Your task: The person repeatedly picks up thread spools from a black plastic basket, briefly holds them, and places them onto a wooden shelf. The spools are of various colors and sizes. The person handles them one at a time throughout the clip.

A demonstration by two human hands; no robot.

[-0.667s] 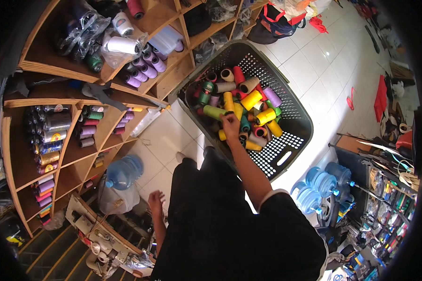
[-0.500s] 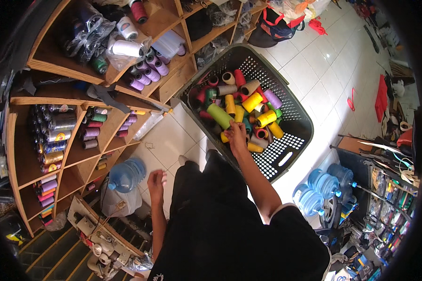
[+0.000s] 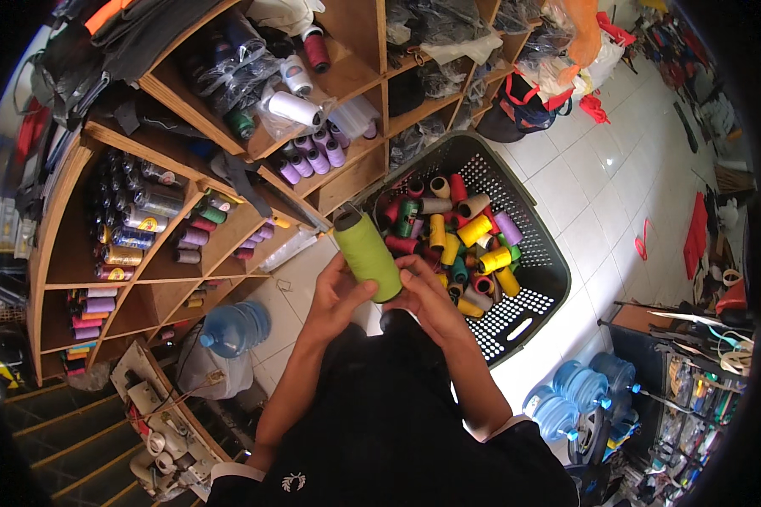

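A lime-green thread spool is held up in front of me, tilted, its dark core end at the upper left. My left hand grips its left side with the thumb across it. The fingers of my right hand close on its lower right end. Beyond my right hand sits a dark green perforated plastic basket, partly filled with thread spools in yellow, red, purple, green and grey, such as a yellow spool.
A wooden shelf unit with spools and plastic bags in its compartments stands at left. Blue water bottles stand by it and at right. A sewing machine is at lower left. A bag with red handles lies beyond the basket.
My right hand has lifted the lime-green spool out of the basket toward my body. My left hand has come up from the left and taken hold of it too. The view has shifted.
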